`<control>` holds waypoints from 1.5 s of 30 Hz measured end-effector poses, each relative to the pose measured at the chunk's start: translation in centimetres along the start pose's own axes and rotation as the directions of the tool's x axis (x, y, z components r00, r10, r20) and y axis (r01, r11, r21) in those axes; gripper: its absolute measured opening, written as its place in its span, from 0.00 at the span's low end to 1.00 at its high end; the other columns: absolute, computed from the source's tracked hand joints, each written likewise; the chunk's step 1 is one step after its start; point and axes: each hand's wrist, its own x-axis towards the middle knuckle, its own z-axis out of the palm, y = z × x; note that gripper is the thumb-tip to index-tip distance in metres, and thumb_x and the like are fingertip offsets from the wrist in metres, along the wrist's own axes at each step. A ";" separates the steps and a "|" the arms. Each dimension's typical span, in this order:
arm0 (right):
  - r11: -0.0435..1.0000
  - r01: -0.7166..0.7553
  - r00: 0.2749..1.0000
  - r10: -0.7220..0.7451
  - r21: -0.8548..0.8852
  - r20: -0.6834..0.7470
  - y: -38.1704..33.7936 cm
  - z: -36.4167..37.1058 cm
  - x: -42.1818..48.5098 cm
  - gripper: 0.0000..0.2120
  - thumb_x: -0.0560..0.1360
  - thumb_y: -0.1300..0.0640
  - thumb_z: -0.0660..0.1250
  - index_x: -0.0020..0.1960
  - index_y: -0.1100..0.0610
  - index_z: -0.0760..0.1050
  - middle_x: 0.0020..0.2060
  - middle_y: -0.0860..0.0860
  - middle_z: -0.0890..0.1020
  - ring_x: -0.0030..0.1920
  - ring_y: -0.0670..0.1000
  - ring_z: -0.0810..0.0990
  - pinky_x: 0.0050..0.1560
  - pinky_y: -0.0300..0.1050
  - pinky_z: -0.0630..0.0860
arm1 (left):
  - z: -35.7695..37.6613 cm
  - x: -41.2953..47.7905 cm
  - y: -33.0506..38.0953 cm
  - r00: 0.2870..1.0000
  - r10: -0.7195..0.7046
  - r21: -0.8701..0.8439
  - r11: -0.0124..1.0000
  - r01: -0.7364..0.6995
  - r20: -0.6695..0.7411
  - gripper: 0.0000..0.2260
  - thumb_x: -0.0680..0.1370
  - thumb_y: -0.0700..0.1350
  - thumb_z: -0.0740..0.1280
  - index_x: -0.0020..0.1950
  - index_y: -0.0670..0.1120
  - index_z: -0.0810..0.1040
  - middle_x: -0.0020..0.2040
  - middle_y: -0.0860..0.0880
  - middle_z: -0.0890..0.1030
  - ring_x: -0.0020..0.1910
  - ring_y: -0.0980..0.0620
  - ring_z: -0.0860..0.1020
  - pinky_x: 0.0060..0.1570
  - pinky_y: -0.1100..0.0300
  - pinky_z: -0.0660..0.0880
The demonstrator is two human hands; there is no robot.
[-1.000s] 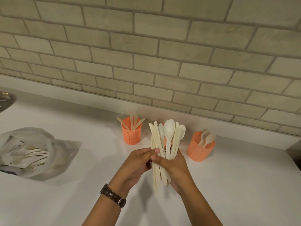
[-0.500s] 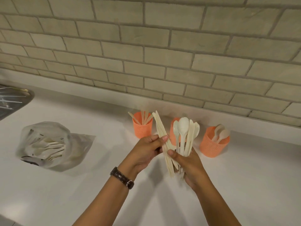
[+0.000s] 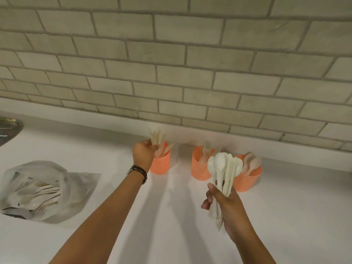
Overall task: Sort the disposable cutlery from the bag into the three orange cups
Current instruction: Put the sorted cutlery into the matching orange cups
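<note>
Three orange cups stand in a row near the wall. My left hand (image 3: pixel 144 152) grips a bunch of cream knives (image 3: pixel 157 138) right over the left cup (image 3: pixel 161 164), which holds more knives. The middle cup (image 3: pixel 200 168) holds forks. The right cup (image 3: pixel 247 180) holds spoons and is partly hidden by the cutlery bundle. Nearer to me, my right hand (image 3: pixel 222 204) grips a bundle of white spoons (image 3: pixel 222 168), bowls up. The clear plastic bag (image 3: pixel 42 189) with several more pieces lies on the left of the white counter (image 3: pixel 171 225).
A grey brick wall (image 3: pixel 171 73) rises directly behind the cups. A metal sink rim (image 3: pixel 9 128) shows at the far left edge. White counter surface stretches between the bag and my right hand.
My left hand has pulled the knives out of the bundle and carried them left and away to the left cup. My right hand keeps the spoons. The camera has tilted upward.
</note>
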 end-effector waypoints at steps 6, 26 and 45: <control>0.999 0.005 1.000 -0.006 0.033 0.007 -0.8 0.3 -0.5 0.02 0.75 0.61 0.64 0.46 0.59 0.75 0.30 0.55 0.80 0.35 0.57 0.83 0.40 0.47 0.76 | -1.4 -2.7 0.6 0.990 0.111 0.109 0.989 -0.100 -0.093 0.21 0.71 0.40 0.71 0.64 0.38 0.74 0.58 0.42 0.80 0.45 0.45 0.80 0.41 0.71 0.71; 0.953 0.080 0.996 -0.087 -0.291 -0.011 -1.0 0.6 -4.0 0.23 0.59 0.58 0.72 0.54 0.54 0.73 0.29 0.51 0.79 0.21 0.51 0.73 0.26 0.44 0.72 | 2.3 -19.0 5.1 0.870 0.094 -0.159 0.987 -0.018 0.484 0.04 0.73 0.47 0.70 0.42 0.54 0.85 0.33 0.50 0.84 0.28 0.55 0.79 0.38 0.65 0.76; 0.988 -0.070 0.948 0.023 -0.136 -0.317 -1.1 -7.0 -5.1 0.11 0.78 0.53 0.63 0.50 0.61 0.70 0.34 0.53 0.81 0.20 0.52 0.71 0.22 0.41 0.69 | 10.1 -13.2 6.8 0.845 0.027 -0.367 0.908 0.203 0.535 0.08 0.77 0.39 0.64 0.40 0.42 0.81 0.34 0.47 0.78 0.34 0.55 0.77 0.44 0.65 0.77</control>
